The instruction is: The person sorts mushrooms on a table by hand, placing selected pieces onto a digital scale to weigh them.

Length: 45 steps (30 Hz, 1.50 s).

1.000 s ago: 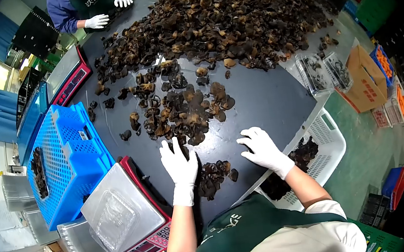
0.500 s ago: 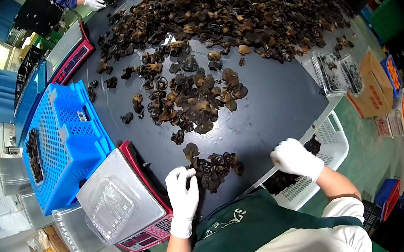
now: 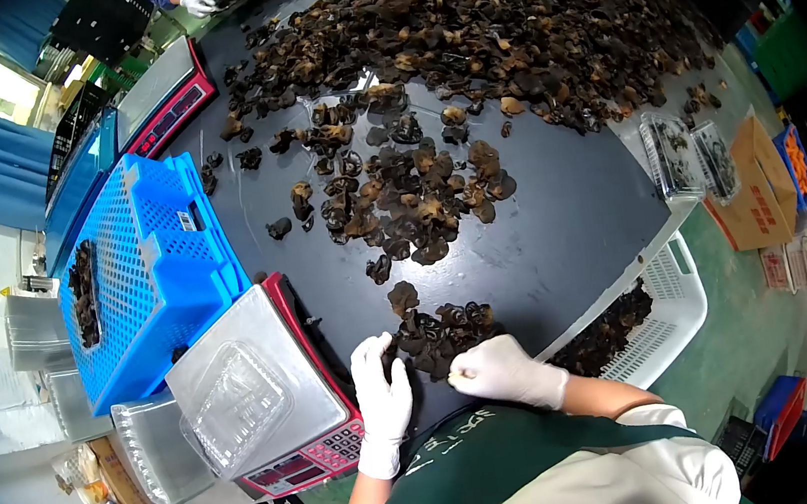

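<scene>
Dark brown wood-ear-like pieces lie in a small pile [image 3: 442,336] near the front edge of the dark table [image 3: 581,220]. My left hand [image 3: 382,401], in a white glove, is at the left side of this pile, its thumb apart from its bent fingers, with nothing visible held. At the pile's lower right is my right hand [image 3: 509,372], also gloved, its fingers curled together; what they hold, if anything, is hidden. A looser cluster [image 3: 407,196] of the same pieces lies farther back, and a large heap [image 3: 487,30] covers the far side.
A scale [image 3: 254,391] bearing a clear plastic tray stands at the left, beside a blue crate [image 3: 139,274]. At the right front is a white basket [image 3: 668,315] with dark pieces. Clear boxes [image 3: 674,153] sit at the right edge. A co-worker's gloved hand [image 3: 198,2] shows at the far left.
My left hand has drawn back from the looser cluster to the small pile. My right hand went out toward the white basket, then came in to the pile, its fingers now curled.
</scene>
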Tool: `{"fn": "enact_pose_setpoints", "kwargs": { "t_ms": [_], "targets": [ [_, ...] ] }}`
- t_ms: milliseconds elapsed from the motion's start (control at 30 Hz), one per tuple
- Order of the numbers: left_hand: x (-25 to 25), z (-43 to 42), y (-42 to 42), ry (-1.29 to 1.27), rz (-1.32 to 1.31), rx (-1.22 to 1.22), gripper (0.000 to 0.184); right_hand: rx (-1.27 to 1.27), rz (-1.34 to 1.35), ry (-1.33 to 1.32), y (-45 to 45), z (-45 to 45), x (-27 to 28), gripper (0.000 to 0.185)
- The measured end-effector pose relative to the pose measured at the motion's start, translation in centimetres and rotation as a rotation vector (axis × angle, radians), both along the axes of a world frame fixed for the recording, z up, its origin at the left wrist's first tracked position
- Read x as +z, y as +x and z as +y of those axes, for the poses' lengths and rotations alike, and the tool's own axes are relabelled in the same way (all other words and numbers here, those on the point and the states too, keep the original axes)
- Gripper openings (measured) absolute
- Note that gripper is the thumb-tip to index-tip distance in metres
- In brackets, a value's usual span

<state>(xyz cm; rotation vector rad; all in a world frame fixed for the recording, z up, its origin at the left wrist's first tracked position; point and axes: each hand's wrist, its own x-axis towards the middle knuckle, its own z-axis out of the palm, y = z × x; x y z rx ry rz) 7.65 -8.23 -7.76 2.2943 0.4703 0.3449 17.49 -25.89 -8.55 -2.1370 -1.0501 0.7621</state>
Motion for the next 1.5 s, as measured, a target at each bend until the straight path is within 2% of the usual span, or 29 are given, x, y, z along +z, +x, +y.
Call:
{"fn": "enact_pose_setpoints", "kwargs": {
  "t_ms": [67, 133, 200, 233, 300, 333, 433, 500, 533, 567, 633, 667, 700, 767, 800, 833, 900, 967, 1000, 1033, 1067, 1167, 1200, 1233, 1267, 1300, 1333, 1400, 1500],
  "targets": [
    [-0.1, 0.4, 1.4, 0.035, -0.027, 0.021, 0.04, -0.105, 0.171, 0.025, 2.2, -2.1, 1.7, 0.022],
    [-1.0, 0.8, 3.2, 0.034, -0.041, 0.045, 0.042, -0.068, 0.381, -0.117, 5.4, -4.8, 4.9, 0.024],
    [-2.0, 1.3, 5.1, 0.107, -0.057, 0.053, 0.045, 0.095, 0.221, -0.247, 7.6, -8.3, 5.8, 0.023],
    [-2.5, 1.5, 6.1, 0.135, -0.097, 0.066, 0.047, 0.137, 0.28, -0.421, 8.3, -9.6, 6.8, 0.022],
    [-3.8, 2.6, 7.7, 0.109, -0.096, 0.053, 0.045, 0.094, 0.082, -0.635, 8.4, -10.7, 7.6, 0.022],
    [-4.0, 2.6, 8.0, 0.107, -0.101, 0.048, 0.045, 0.087, 0.08, -0.636, 8.2, -10.7, 7.3, 0.022],
    [-3.5, 2.0, 8.7, 0.067, 0.212, 0.08, 0.039, -0.07, -0.109, -0.355, 7.6, -9.2, 5.9, 0.021],
    [-4.3, 1.7, 8.5, 0.274, 0.208, 0.023, 0.042, -0.075, -0.171, -0.155, 7.3, -7.9, 4.5, 0.022],
    [-4.7, 1.9, 8.3, 0.155, 0.173, 0.016, 0.037, -0.064, -0.19, -0.127, 7.3, -7.3, 4.1, 0.021],
    [-5.0, 2.0, 8.0, 0.162, 0.174, 0.016, 0.037, -0.066, -0.188, -0.12, 7.4, -7.2, 4.4, 0.021],
    [-3.9, 1.8, 8.4, -0.018, -0.066, 0.102, 0.028, -0.149, -0.177, -0.056, 8.2, -7.2, 5.4, 0.019],
    [-3.1, 1.1, 8.3, -0.099, -0.092, 0.115, 0.023, -0.168, -0.221, -0.019, 8.9, -7.8, 5.4, 0.017],
    [-2.1, -0.1, 8.2, -0.193, -0.09, 0.055, 0.022, -0.199, -0.247, -0.026, 9.6, -8.1, 6.4, 0.016],
    [2.1, -3.5, 7.5, -0.297, -0.042, -0.324, 0.026, -0.261, -0.29, 0.003, 11.2, -8.5, 7.3, 0.016],
    [4.5, -5.1, 7.2, -0.76, 0.215, -0.465, 0.033, -0.27, -0.305, -0.032, 11.8, -8.1, 8.7, 0.015],
    [5.2, -5.7, 7.0, -0.63, 0.186, -0.61, 0.038, -0.286, -0.307, 0.0, 12.3, -7.8, 8.9, 0.016],
    [3.6, -5.0, 8.1, -0.306, -0.126, -0.537, 0.032, -0.183, -0.382, 0.084, 13.7, -6.7, 7.7, 0.017],
    [1.9, -2.7, 9.9, -0.084, -0.165, -0.259, 0.022, -0.118, -0.363, 0.152, 14.7, -4.7, 6.1, 0.019],
    [0.6, -1.0, 10.4, 0.035, -0.197, -0.182, 0.025, -0.097, -0.325, 0.172, 15.1, -3.3, 5.4, 0.02],
    [-0.8, -0.1, 10.6, 0.124, -0.143, -0.032, 0.04, -0.064, -0.364, 0.218, 15.6, -1.9, 3.7, 0.022],
    [-1.7, 0.8, 10.9, 0.263, -0.137, 0.002, 0.047, -0.118, -0.494, 0.349, 15.8, -0.2, 1.7, 0.026],
    [-5.2, 2.4, 10.5, 0.528, 0.043, -0.032, 0.062, -0.25, -0.602, 0.198, 15.7, 4.0, -2.4, 0.055],
    [-5.3, 2.5, 10.1, 0.471, 0.119, -0.119, 0.059, -0.226, -0.613, 0.094, 15.0, 5.2, -3.0, 0.062],
    [-5.4, 2.2, 9.7, 0.459, 0.086, -0.128, 0.048, -0.201, -0.622, -0.011, 14.2, 5.8, -3.4, 0.07],
    [-5.4, 2.1, 9.1, 0.386, 0.017, -0.124, 0.038, -0.138, -0.602, 0.1, 13.1, 5.8, -3.7, 0.069],
    [-5.2, 1.8, 8.4, 0.311, -0.051, -0.119, 0.03, -0.032, -0.631, 0.081, 11.9, 5.9, -3.4, 0.064],
    [-4.2, 1.7, 7.8, 0.258, -0.027, -0.134, 0.023, 0.056, -0.533, 0.117, 10.7, 5.8, -2.9, 0.055],
    [-3.0, 2.0, 6.7, 0.213, -0.062, -0.167, 0.012, 0.193, -0.622, 0.241, 8.1, 4.6, -3.0, 0.041],
    [-1.4, 2.3, 6.4, 0.137, -0.035, -0.065, 0.015, 0.302, -0.351, 0.445, 6.1, 2.8, -1.2, 0.026]
  ]
}}
